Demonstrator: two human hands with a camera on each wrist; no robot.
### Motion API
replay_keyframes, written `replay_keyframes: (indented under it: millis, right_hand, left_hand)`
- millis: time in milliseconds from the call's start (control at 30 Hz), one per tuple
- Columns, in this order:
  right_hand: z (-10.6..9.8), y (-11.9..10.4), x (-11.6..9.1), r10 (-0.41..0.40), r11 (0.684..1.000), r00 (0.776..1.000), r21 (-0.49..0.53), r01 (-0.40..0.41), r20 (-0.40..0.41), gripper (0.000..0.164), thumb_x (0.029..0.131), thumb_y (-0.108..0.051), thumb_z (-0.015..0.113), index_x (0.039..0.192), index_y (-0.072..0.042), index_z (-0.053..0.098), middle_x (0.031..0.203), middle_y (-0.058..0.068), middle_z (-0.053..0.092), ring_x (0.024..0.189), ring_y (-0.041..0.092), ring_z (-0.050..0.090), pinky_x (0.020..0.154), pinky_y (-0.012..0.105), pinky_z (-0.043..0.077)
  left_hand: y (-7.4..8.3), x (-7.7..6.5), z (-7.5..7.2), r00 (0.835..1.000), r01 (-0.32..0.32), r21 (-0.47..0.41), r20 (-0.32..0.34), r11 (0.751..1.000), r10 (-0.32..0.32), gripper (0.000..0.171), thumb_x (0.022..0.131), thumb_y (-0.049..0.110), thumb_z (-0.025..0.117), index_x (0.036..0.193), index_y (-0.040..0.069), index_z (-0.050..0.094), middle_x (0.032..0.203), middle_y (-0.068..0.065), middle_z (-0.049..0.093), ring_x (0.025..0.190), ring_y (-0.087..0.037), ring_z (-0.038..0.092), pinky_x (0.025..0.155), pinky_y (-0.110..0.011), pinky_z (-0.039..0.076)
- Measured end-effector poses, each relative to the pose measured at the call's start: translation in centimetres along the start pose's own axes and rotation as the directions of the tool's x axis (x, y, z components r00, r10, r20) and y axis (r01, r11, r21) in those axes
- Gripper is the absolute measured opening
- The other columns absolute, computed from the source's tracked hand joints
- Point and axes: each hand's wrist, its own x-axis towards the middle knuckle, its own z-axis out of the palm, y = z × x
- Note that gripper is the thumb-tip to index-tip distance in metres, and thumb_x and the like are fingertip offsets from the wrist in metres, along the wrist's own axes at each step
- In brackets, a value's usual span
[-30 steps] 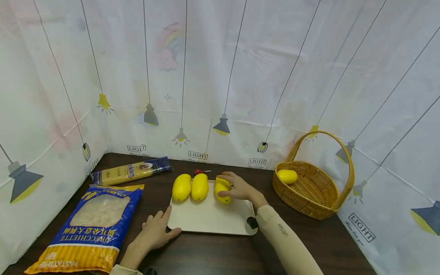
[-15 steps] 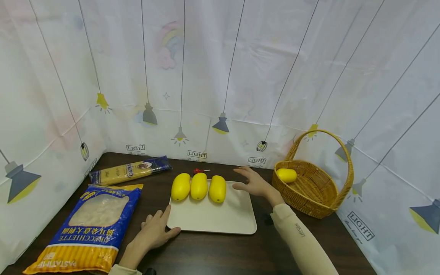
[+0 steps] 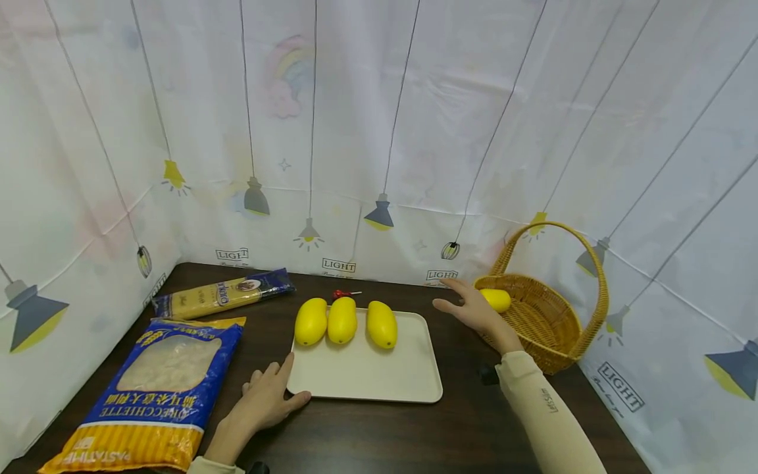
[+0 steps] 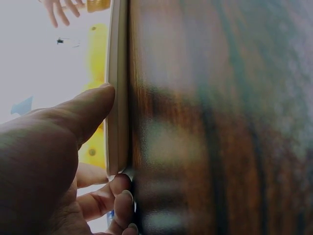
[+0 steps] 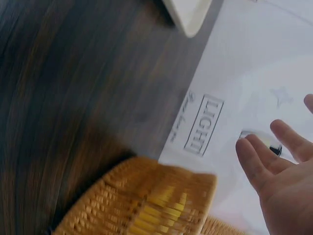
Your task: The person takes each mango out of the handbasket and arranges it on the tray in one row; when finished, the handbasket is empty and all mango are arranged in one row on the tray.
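My left hand (image 3: 263, 398) grips the near left corner of a cream rectangular tray (image 3: 367, 378), thumb on the front rim (image 4: 115, 132) and index finger at the left side. Three smooth yellow oblong fruits lie along the tray's far side: a left fruit (image 3: 310, 321) and a middle fruit (image 3: 342, 320) side by side, then a right fruit (image 3: 381, 325) after a small gap. Fingers spread and holding nothing, my right hand (image 3: 476, 313) hovers by the left rim of a wicker basket (image 3: 545, 306). Inside that basket is another yellow fruit (image 3: 496, 300), partly hidden behind the hand.
On the left lie a blue and orange pasta bag (image 3: 160, 388) and, behind it, a long spaghetti packet (image 3: 225, 296). A small red object (image 3: 340, 293) with a thin stem sits beyond the tray. A printed white curtain (image 3: 379, 131) closes off the back. The basket's tall handle (image 3: 603, 289) arches up.
My right hand has let go of the right-hand fruit and moved right to the basket. That fruit shifted left, then back a little to the right. My left hand stays at the tray corner.
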Motion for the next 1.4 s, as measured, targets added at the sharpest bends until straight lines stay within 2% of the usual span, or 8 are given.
replay_keyframes:
  millis: [167,267,700,1033,1400]
  right_hand:
    - [-1.5,0.9,-1.0,0.028,1.000,0.999,-0.003,-0.028,-0.019,0.073,0.100,-0.051,0.053,0.158,-0.011,0.033,0.165,0.022,0.026,0.151,0.047,0.023,0.116,0.067,0.028]
    - [-2.2,1.5,-1.4,0.042,0.999,0.998,-0.024,-0.043,-0.040,0.072,0.101,-0.051,0.051,0.157,-0.010,0.033,0.163,0.022,0.029,0.150,0.048,0.025,0.117,0.069,0.024]
    - [-3.3,4.9,-1.5,0.186,0.977,0.980,-0.087,-0.192,-0.073,0.080,0.101,-0.060,0.041,0.157,-0.003,0.031,0.161,0.028,0.029,0.148,0.051,0.025,0.118,0.068,0.021]
    - [-3.3,6.5,-1.1,0.288,0.956,0.957,-0.045,-0.290,-0.043,0.086,0.100,-0.065,0.037,0.159,-0.003,0.025,0.162,0.031,0.024,0.148,0.054,0.020,0.116,0.070,0.020]
    - [-3.1,8.6,-0.7,0.330,0.942,0.943,-0.043,-0.332,-0.034,0.088,0.102,-0.065,0.033,0.158,0.002,0.021,0.160,0.034,0.023,0.145,0.057,0.022,0.116,0.070,0.022]
  left_hand:
    - [-0.1,-0.1,0.1,1.000,-0.013,-0.004,-0.009,1.000,0.013,0.093,0.088,0.058,0.069,0.157,0.007,0.034,0.139,-0.023,0.054,0.112,-0.045,0.052,0.093,-0.072,0.039]
    - [-0.1,-0.1,0.0,1.000,-0.012,-0.008,-0.008,1.000,0.012,0.092,0.088,0.057,0.069,0.157,0.007,0.033,0.140,-0.024,0.053,0.112,-0.045,0.052,0.093,-0.072,0.039]
    - [0.0,0.0,0.0,1.000,-0.015,-0.019,-0.013,1.000,0.015,0.093,0.088,0.058,0.069,0.156,0.006,0.034,0.141,-0.025,0.053,0.115,-0.047,0.051,0.095,-0.075,0.037]
    - [-0.2,0.0,0.1,1.000,-0.003,-0.019,-0.002,1.000,0.003,0.093,0.088,0.059,0.068,0.157,0.007,0.034,0.144,-0.026,0.050,0.120,-0.051,0.050,0.097,-0.076,0.035]
    - [-0.2,0.2,0.0,1.000,-0.008,-0.013,-0.012,1.000,0.008,0.093,0.087,0.058,0.070,0.156,0.007,0.035,0.136,-0.022,0.056,0.109,-0.042,0.052,0.092,-0.072,0.039]
